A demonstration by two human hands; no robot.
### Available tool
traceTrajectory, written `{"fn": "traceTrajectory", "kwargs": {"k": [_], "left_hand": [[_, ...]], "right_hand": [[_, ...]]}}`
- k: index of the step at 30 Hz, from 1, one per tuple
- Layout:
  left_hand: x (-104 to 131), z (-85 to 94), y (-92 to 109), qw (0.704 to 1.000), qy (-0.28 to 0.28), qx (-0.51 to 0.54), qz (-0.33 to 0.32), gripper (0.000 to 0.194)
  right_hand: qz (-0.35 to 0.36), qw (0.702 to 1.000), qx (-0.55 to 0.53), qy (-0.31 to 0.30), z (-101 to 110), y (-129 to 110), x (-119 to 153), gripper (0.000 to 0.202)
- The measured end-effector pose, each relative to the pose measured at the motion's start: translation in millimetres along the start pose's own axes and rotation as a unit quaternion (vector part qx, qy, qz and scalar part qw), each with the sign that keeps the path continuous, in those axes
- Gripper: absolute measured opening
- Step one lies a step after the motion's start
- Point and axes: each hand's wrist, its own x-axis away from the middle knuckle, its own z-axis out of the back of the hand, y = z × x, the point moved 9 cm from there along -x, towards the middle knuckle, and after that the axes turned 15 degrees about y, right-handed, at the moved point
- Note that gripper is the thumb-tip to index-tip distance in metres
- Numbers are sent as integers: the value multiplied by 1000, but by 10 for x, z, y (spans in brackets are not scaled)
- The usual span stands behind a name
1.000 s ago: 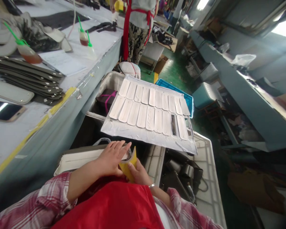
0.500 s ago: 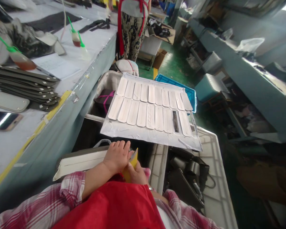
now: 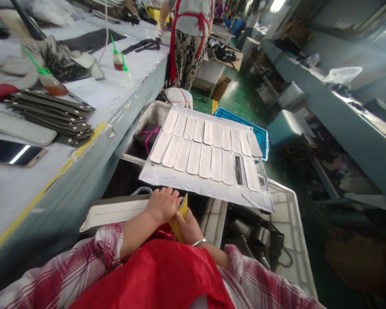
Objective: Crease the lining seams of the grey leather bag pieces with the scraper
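Note:
My right hand grips a folded yellow piece in front of the red apron. My left hand lies over the piece's upper left edge, its fingers bent together; what they hold, if anything, is hidden. Under my left forearm is a long bag-like piece with a cream face and a dark edge. Beyond my hands, a white-covered board carries two rows of pale rounded strips. One dark strip lies in the near row.
The left table holds a phone, stacked dark straps and green-tipped bottles. Dark bags fill a white crate at right. A blue crate sits behind the board. A person stands ahead.
The view has shifted, so the table and board appear farther right. Both hands stay together at the yellow piece, and more of my right wrist with its bracelet shows.

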Motion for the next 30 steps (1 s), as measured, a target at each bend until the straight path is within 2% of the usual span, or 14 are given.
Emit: {"fn": "traceTrajectory", "kwargs": {"k": [4, 7, 11, 17, 19, 23, 26, 30], "left_hand": [[94, 35, 24, 1000, -8, -12, -20, 37], [150, 69, 55, 999, -16, -22, -39, 37], [142, 73, 37, 998, -19, -27, -47, 39], [68, -82, 11, 988, -105, 65, -93, 39], [55, -71, 19, 990, -90, 61, -85, 38], [77, 8, 100, 999, -14, 8, -52, 34], [89, 7, 183, 998, 0, -13, -57, 31], [0, -18, 156, 999, 8, -16, -32, 33]], "right_hand": [[-21, 999, -16, 17, -15, 80, 163, 45], [-38, 998, -49, 10, -66, 244, 264, 44], [-17, 997, -72, 4, -111, 393, 318, 43], [21, 993, -72, 86, 75, 224, 277, 40], [15, 995, -61, 80, 80, 165, 262, 38], [-10, 998, -47, 37, 31, 135, 245, 39], [-22, 998, -53, 13, 32, 138, 203, 37], [-35, 999, -39, -7, 47, 88, 74, 37]]}}
